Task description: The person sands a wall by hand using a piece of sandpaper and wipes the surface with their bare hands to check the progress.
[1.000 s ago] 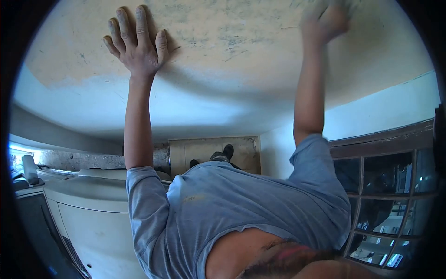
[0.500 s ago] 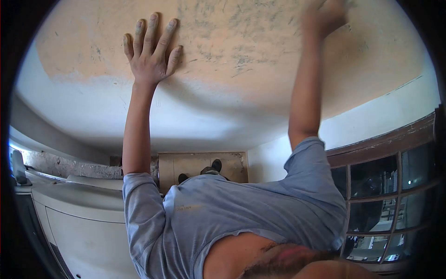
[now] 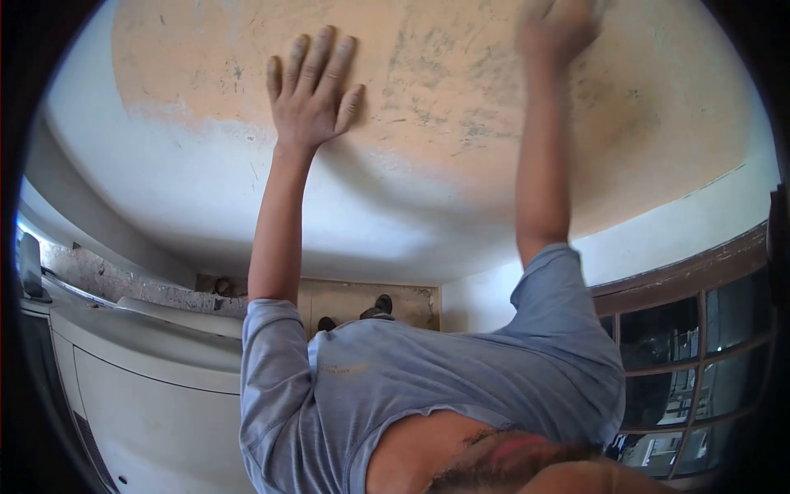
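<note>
My left hand (image 3: 313, 82) lies flat against the wall, fingers spread, on the lower edge of a scuffed peach-coloured patch (image 3: 444, 107). It holds nothing, and its fingertips look dusty. My right hand (image 3: 555, 29) is raised higher up on the same patch, at the top of the view. It is blurred by motion, so I cannot tell whether it grips anything. Both arms reach out from my grey-blue T-shirt (image 3: 428, 379).
Below the patch the wall is white (image 3: 230, 198). A dark wooden window frame with glass panes (image 3: 691, 329) stands at the right. A white cabinet or appliance (image 3: 140, 387) is close at the left. My shoes (image 3: 378, 306) stand on a tan board far below.
My left hand has shifted to the right along the wall, staying flat. My right hand stays high on the wall, blurred in every frame. The view has turned a little.
</note>
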`<state>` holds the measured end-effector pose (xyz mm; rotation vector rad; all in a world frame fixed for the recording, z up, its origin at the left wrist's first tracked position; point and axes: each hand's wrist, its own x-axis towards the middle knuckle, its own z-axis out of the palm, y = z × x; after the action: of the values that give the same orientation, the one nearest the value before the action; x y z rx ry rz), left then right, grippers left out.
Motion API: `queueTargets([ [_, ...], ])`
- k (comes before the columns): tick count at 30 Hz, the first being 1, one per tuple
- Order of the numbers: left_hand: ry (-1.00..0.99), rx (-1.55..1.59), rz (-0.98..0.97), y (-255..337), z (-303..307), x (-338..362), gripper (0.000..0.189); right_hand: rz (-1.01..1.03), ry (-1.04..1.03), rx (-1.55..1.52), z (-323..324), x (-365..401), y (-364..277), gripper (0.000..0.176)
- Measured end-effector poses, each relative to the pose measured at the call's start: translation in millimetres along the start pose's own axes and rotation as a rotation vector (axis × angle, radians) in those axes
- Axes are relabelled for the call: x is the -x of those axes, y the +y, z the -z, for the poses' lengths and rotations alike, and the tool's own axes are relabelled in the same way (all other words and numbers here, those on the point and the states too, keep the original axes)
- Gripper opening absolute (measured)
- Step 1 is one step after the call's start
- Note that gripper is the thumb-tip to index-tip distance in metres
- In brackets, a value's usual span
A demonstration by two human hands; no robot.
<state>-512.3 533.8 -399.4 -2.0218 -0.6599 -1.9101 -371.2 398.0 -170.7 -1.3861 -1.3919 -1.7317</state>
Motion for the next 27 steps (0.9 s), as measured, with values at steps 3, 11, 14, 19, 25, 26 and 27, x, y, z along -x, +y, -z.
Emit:
queueTargets([
  [3,0.069,-0.024,0.105,-9.3,-3.5,-1.9,0.054,-0.106,-0.106,0.068,-17.5,8.4,-6.8,0.039],
  [11,0.113,0.031,0.163,-23.0,5.0,3.9,0.045,0.170,-0.180,-0.093,-32.8,140.3,-91.2,0.037],
  [14,0.088,0.028,0.126,-27.8,4.4,3.5,0.043,-0.093,-0.309,0.105,-46.8,-0.8,-27.6,0.034],
  [19,0.127,0.066,0.129,-36.7,4.7,4.3,0.043,0.065,-0.055,0.070,-38.5,-15.3,-67.0,0.037],
  [25,0.251,0.156,0.192,-43.8,0.2,9.5,0.041,0.142,-0.309,-0.106,-29.6,200.2,-122.1,0.041],
  [26,0.234,0.171,0.180,-40.4,2.2,11.5,0.041,0.217,-0.242,-0.031,-30.7,168.3,-112.4,0.041],
  [27,0.238,0.143,0.177,-40.8,1.8,9.1,0.041,0.294,-0.165,0.048,-39.6,106.7,-96.8,0.041],
])
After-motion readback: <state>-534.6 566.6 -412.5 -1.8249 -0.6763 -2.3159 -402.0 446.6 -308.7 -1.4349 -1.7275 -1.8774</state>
